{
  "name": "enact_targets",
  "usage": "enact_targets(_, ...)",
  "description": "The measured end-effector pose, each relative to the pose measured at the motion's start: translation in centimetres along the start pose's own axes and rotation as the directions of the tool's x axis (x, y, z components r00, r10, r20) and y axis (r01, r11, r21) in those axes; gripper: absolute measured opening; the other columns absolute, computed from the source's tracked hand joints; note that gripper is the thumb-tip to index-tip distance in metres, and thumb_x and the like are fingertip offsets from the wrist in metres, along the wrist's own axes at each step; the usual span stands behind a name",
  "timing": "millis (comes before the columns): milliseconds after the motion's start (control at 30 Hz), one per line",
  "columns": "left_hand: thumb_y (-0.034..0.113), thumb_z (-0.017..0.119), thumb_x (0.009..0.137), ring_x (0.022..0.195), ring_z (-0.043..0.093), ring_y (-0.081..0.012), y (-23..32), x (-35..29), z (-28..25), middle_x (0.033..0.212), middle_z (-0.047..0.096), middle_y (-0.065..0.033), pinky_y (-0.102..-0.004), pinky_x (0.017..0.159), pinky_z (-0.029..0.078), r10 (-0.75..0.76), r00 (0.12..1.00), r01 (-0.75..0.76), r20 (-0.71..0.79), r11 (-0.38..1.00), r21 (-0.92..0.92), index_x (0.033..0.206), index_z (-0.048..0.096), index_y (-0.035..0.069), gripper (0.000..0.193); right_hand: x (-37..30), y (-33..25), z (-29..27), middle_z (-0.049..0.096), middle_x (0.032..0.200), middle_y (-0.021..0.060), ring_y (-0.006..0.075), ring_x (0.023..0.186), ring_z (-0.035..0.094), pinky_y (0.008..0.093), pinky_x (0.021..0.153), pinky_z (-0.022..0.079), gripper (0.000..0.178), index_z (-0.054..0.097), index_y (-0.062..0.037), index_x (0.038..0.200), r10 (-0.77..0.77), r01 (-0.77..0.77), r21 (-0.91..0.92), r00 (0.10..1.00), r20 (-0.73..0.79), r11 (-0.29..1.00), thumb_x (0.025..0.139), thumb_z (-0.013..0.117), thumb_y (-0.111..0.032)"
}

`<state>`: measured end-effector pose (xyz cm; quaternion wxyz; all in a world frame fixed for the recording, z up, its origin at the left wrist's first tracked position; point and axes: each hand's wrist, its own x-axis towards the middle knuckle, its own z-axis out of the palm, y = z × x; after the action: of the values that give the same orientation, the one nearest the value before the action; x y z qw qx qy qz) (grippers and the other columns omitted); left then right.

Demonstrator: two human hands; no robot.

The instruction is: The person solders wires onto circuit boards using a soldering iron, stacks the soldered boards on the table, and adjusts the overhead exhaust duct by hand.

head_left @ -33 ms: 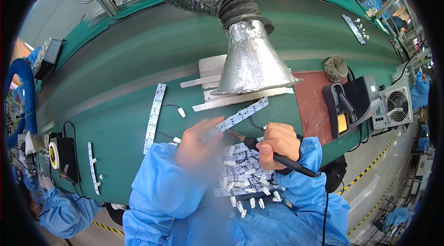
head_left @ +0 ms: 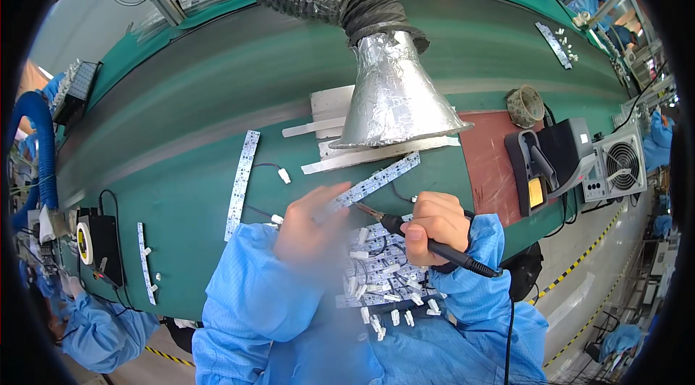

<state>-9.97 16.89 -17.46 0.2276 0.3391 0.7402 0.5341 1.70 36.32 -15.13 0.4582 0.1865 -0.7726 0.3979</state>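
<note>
My right hand (head_left: 438,224) is closed round the black handle of a soldering iron (head_left: 455,254). The iron's tip points left and touches or nearly touches a narrow white circuit board strip (head_left: 384,179). At the near end of that strip, my left hand (head_left: 308,220) is closed on it; a blurred patch hides part of the fingers. A dark wire with a white connector runs from the strip's right side. Below my hands lies a pile of similar boards (head_left: 391,269) with dark wires and white connectors. Another board strip (head_left: 242,182) lies to the left of my left hand.
A foil-covered fume hood (head_left: 398,95) hangs just beyond the strip, above pale bars (head_left: 376,157). On the right stand a soldering iron holder (head_left: 554,164), a round cup (head_left: 525,106) and a fan unit (head_left: 615,168). A black device (head_left: 101,247) and a thin strip (head_left: 145,262) lie left.
</note>
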Motion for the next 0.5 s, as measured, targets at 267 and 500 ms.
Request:
enact_targets(267, -0.002, 0.067, 0.088, 0.091, 0.064, -0.0186, 0.3, 0.0, -0.2, 0.098, 0.067, -0.0134, -0.0291, 0.081, 0.049, -0.003, 1.000, 0.003, 0.006, 1.000, 0.004, 0.126, 0.064, -0.005, 0.038, 0.0, -0.2, -0.1, 0.048, 0.060, 0.0058, 0.0208, 0.045, 0.044, 0.0339, 0.042, 0.034, 0.013, 0.055, -0.0002, 0.076, 0.016, -0.016, 0.015, 0.999, 0.034, 1.000, 0.084, 0.065, 0.004)
enact_targets(500, -0.002, 0.068, 0.087, 0.091, 0.064, -0.0188, 0.1, 0.0, -0.1, 0.100, 0.067, -0.0139, -0.0290, 0.082, 0.049, -0.031, 0.999, 0.031, 0.010, 0.999, -0.008, 0.126, 0.063, -0.005, 0.039, 0.1, -0.2, 0.0, 0.049, 0.061, 0.0061, 0.0214, 0.046, 0.045, 0.0343, 0.042, 0.034, 0.015, 0.054, -0.0002, 0.076, 0.013, -0.013, 0.008, 0.999, 0.040, 1.000, 0.084, 0.065, 0.004)
